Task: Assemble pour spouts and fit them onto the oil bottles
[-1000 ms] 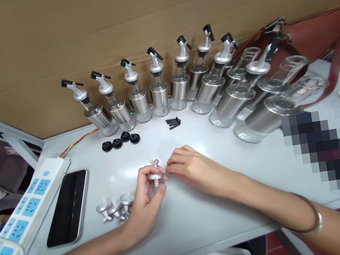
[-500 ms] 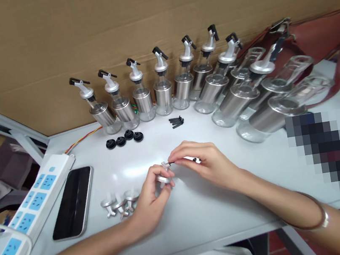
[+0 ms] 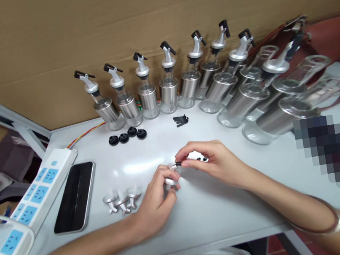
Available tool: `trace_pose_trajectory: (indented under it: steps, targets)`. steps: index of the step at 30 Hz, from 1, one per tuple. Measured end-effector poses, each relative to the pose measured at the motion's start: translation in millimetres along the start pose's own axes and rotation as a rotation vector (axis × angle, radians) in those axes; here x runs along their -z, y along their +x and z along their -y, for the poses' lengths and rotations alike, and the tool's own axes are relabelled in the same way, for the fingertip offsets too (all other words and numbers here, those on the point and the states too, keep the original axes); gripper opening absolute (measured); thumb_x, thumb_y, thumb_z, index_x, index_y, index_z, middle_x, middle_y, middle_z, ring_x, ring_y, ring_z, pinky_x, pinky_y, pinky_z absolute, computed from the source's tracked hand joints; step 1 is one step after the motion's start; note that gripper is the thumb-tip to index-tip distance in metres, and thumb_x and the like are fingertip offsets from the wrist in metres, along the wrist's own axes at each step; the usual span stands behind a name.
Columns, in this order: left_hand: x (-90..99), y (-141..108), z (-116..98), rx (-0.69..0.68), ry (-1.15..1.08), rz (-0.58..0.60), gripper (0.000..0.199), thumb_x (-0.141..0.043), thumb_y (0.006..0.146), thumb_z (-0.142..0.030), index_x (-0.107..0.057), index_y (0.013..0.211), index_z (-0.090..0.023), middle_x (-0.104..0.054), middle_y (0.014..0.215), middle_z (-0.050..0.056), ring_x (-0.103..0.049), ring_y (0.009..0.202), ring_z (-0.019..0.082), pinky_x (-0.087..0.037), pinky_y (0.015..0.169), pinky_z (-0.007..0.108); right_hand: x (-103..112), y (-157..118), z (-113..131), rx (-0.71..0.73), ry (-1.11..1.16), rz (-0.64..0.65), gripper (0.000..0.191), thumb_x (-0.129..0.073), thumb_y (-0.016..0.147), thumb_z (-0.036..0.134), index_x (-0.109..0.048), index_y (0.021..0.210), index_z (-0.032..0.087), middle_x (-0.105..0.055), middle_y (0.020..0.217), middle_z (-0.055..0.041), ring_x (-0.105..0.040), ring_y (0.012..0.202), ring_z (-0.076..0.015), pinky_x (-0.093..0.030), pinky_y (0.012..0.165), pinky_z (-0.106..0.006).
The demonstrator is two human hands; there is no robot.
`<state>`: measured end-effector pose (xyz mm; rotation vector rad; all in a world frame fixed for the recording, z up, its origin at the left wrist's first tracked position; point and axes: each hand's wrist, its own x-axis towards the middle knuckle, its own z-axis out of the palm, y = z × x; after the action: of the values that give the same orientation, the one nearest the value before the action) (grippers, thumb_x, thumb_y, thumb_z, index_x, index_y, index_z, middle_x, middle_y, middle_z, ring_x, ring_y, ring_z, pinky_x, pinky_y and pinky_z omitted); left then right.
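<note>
Smartphone [image 3: 75,198], face up, screen dark, pale rim; flat on light grey tabletop [image 3: 234,216]. White power strip [image 3: 39,193] with blue socket faces just left of phone, running alongside it at a slant. White cable [image 3: 32,236] looping left of phone's near end. Red and yellow wires [image 3: 86,133] beyond phone's far end. Brown cardboard panel [image 3: 33,45] upright, farther beyond phone. Grey metal brace [image 3: 31,141] left of phone and beyond. Reddish-brown leather bag [image 3: 332,37] well right of phone, toward the back. Pixelated dark patch [image 3: 336,153], well right of phone; contents unreadable. Red tiled floor [image 3: 278,252] lower than phone, to its right.
</note>
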<state>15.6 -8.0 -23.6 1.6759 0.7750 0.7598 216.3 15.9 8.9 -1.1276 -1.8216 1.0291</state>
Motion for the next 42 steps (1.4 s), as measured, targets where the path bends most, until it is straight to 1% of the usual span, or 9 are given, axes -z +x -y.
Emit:
trace_pose_trajectory:
  steps: [5, 7, 10, 13, 18, 25, 31, 37, 42]
  targets:
    - [0.9, -0.1, 1.1, 0.007, 0.009, -0.003, 0.024, -0.036, 0.086, -0.003, -0.042, 0.097, -0.023, -0.045, 0.098, 0.003, -0.053, 0.088, 0.017, -0.042, 0.080, 0.033, -0.3, -1.5, 0.7, -0.025, -0.010, 0.005, 0.014, -0.061, 0.085, 0.020, -0.067, 0.098, 0.020, -0.075, 0.088, -0.0045, -0.070, 0.081, -0.0161, -0.047, 0.052, -0.019]
    - [1.1, -0.1, 2.5, 0.000, 0.005, 0.003, 0.026, -0.036, 0.083, -0.002, -0.042, 0.096, -0.023, -0.045, 0.097, 0.003, -0.052, 0.088, 0.017, -0.042, 0.081, 0.034, -1.0, -1.9, -0.2, -0.024, -0.018, 0.013, 0.018, -0.062, 0.085, 0.020, -0.066, 0.103, 0.020, -0.075, 0.087, -0.0046, -0.070, 0.082, -0.0165, -0.045, 0.051, -0.018]
    - [1.6, -0.1, 3.6, -0.018, 0.020, 0.014, 0.029, -0.035, 0.078, 0.000, -0.041, 0.093, -0.023, -0.045, 0.093, 0.002, -0.051, 0.087, 0.018, -0.040, 0.081, 0.034, -1.3, -1.4, -1.6, 0.013, -0.023, 0.028, 0.016, -0.062, 0.087, 0.022, -0.067, 0.102, 0.020, -0.075, 0.087, -0.0049, -0.070, 0.080, -0.0163, -0.049, 0.056, -0.020]
    - [2.7, -0.3, 2.7, -0.039, 0.042, 0.029, 0.033, -0.033, 0.074, 0.002, -0.041, 0.094, -0.023, -0.045, 0.091, 0.002, -0.049, 0.086, 0.018, -0.039, 0.080, 0.034, -0.3, -0.6, -2.6, 0.076, -0.060, 0.026, 0.010, -0.061, 0.089, 0.024, -0.069, 0.092, 0.019, -0.073, 0.086, -0.0051, -0.068, 0.077, -0.0151, -0.051, 0.065, -0.023]
    - [4.0, -1.1, -0.3, -0.049, 0.044, 0.063, 0.033, -0.032, 0.069, 0.002, -0.040, 0.089, -0.023, -0.045, 0.085, 0.001, -0.045, 0.081, 0.018, -0.037, 0.075, 0.032, 1.0, -0.6, -3.1, 0.159, -0.060, 0.055, 0.013, -0.065, 0.087, 0.026, -0.069, 0.079, 0.017, -0.070, 0.080, -0.0047, -0.066, 0.074, -0.0149, -0.052, 0.068, -0.026]
    - [3.4, -4.0, -0.8, -0.049, 0.059, 0.066, 0.027, -0.033, 0.075, 0.000, -0.040, 0.087, -0.023, -0.039, 0.084, 0.001, -0.042, 0.078, 0.018, -0.035, 0.071, 0.031, -2.3, -0.8, -2.0, 0.193, -0.050, 0.089, 0.012, -0.065, 0.088, 0.023, -0.068, 0.078, 0.017, -0.069, 0.078, -0.0040, -0.066, 0.073, -0.0139, -0.051, 0.067, -0.025]
    - [1.1, -3.8, -0.6, -0.048, 0.031, 0.063, 0.025, -0.035, 0.078, -0.001, -0.039, 0.090, -0.022, -0.038, 0.085, 0.001, -0.041, 0.074, 0.016, -0.035, 0.068, 0.030, -4.7, -3.2, -3.3, 0.296, -0.187, 0.037, 0.015, -0.058, 0.092, 0.023, -0.064, 0.079, 0.017, -0.068, 0.077, -0.0043, -0.063, 0.072, -0.0146, -0.049, 0.069, -0.028]
    - [3.8, -2.0, -16.4, -0.025, -0.050, 0.066, 0.028, -0.033, 0.081, -0.001, -0.033, 0.097, -0.024, -0.041, 0.093, 0.001, -0.048, 0.072, 0.013, -0.040, 0.068, 0.029, -2.6, -3.2, 4.3, 0.348, -0.157, -0.063, 0.007, -0.062, 0.090, 0.021, -0.066, 0.089, 0.015, -0.070, 0.080, -0.0057, -0.063, 0.077, -0.0153, -0.048, 0.074, -0.030]
    - [24.3, 7.3, -37.7, 0.030, 0.218, 0.209, 0.030, -0.037, 0.081, -0.005, -0.028, 0.102, -0.025, -0.050, 0.097, 0.003, -0.055, 0.078, 0.016, -0.046, 0.073, 0.034, -3.7, -4.1, 4.9, 0.290, -0.041, -0.066, 0.008, -0.063, 0.089, 0.022, -0.069, 0.088, 0.016, -0.071, 0.078, -0.0044, -0.065, 0.072, -0.0139, -0.050, 0.067, -0.026]
